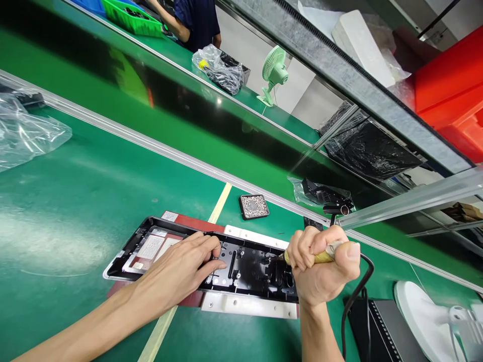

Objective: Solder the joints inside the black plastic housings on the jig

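A long black plastic housing (256,274) with ribs and small posts lies inside up in a fixture with white side blocks (249,305) and a reddish-brown base (194,300). My left hand (188,261) rests across the middle of the housing, fingers loosely bent and thumb apart from them; nothing shows in its grasp. At the housing's right end, my right hand (320,264) is wrapped round a yellow-handled tool (324,256). Its narrow tip points left, low over the black plastic. The exact kind of tool is hard to make out. A black cord (345,311) hangs beside the right wrist.
Behind the housing sits a small tray (254,206) of tiny metal pieces. A black tube on a stem (335,210) stands by the rail. Bagged black parts (322,193) lie farther back; a white rounded part (418,317) is at right. A person (196,25) works across the bench.
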A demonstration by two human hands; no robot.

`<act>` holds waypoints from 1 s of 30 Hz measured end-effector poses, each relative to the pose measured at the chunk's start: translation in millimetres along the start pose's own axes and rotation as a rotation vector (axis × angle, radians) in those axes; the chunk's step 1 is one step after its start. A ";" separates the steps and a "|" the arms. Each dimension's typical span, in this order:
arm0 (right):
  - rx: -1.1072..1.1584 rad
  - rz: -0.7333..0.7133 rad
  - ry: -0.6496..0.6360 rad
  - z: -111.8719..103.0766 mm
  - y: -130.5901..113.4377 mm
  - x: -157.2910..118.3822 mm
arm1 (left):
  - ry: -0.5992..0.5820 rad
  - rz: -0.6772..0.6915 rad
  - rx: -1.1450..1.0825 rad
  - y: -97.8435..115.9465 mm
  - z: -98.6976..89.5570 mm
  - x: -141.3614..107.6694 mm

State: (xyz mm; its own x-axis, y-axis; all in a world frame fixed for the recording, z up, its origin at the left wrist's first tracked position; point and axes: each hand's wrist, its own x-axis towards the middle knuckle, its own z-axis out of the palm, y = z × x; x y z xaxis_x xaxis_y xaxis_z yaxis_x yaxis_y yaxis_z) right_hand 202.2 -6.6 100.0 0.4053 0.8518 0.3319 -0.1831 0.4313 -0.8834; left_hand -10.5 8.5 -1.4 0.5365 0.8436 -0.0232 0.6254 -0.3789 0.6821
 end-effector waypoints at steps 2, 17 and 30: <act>0.001 0.006 0.004 0.4 -0.2 0.1 | 0.005 0.005 0.002 1.0 -0.5 -0.3; 0.000 0.003 -0.013 -0.2 -0.6 0.8 | 0.029 0.020 -0.015 0.6 0.3 0.8; -0.007 0.001 -0.020 -0.5 -0.5 1.4 | 0.034 0.012 -0.028 0.5 0.5 1.0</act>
State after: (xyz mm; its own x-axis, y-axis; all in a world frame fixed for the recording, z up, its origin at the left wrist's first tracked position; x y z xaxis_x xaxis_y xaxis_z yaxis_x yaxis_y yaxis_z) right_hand 203.3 -5.8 100.7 0.3874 0.8579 0.3376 -0.1775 0.4288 -0.8858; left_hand -9.4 9.0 -1.5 0.5240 0.8517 0.0090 0.6028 -0.3783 0.7025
